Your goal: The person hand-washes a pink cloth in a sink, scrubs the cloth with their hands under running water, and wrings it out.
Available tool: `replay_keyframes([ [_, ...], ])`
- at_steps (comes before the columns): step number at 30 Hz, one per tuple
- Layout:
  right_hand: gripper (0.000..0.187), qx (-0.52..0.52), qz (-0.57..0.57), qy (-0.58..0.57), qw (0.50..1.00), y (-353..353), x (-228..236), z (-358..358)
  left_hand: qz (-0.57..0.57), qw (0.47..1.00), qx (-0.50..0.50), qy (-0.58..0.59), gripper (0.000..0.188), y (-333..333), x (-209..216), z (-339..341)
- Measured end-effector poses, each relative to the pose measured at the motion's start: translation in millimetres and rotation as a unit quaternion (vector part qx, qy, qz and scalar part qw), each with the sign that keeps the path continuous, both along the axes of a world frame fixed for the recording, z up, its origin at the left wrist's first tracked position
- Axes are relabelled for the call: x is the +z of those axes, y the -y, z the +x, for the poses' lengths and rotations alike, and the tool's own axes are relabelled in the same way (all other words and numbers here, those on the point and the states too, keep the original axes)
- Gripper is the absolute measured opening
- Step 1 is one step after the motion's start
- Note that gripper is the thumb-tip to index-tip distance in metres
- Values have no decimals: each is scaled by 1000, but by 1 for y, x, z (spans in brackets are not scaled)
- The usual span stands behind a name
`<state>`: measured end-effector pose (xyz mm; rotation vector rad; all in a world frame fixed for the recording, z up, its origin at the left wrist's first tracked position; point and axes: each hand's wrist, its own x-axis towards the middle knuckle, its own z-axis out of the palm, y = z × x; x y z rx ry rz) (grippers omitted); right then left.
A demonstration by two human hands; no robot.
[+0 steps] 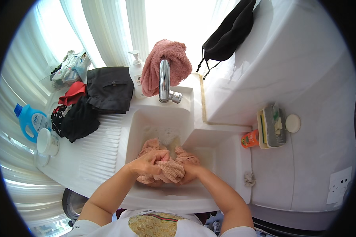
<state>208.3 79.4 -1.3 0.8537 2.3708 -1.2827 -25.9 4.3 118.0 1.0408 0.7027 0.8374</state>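
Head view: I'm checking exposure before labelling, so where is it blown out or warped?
Head view: the window behind the curtains is blown out white; the counter edge bows from the fisheye; both hands, left hand and right hand, on the pink towel stay evenly lit.

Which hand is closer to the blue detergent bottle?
Left. The left hand grips the pink cloth in the sink, on the side of the blue detergent bottle; the right hand lies farther away.

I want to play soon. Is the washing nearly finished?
Probably not yet. Both hands, left hand and right hand, are squeezing a pink towel in the soapy sink, so that one is mid-wash. A second pink towel hangs over the tap, whether washed is unclear. Dark clothes wait piled on the drainboard.
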Motion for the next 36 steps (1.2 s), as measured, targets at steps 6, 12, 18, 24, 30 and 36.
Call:
replay_keyframes([
  [6,55,-134,182,-29,974,-14,21,16,-73,964,59,-247,40,0,-7,-32],
  [12,35,-366,-261,-250,858,-32,71,42,-145,850,-91,-499,81,-6,-39,-30],
  [18,42,-438,-455,-365,684,-7,47,23,-178,968,112,-133,60,-8,-89,-28],
  [24,35,-308,179,-373,857,68,40,-87,-297,853,313,293,32,-3,-128,9],
  [30,28,-625,31,-276,729,21,-53,-98,-211,876,426,78,22,10,-141,45],
  [36,28,-353,272,-330,832,77,7,-116,-288,868,233,331,32,14,-175,6],
])
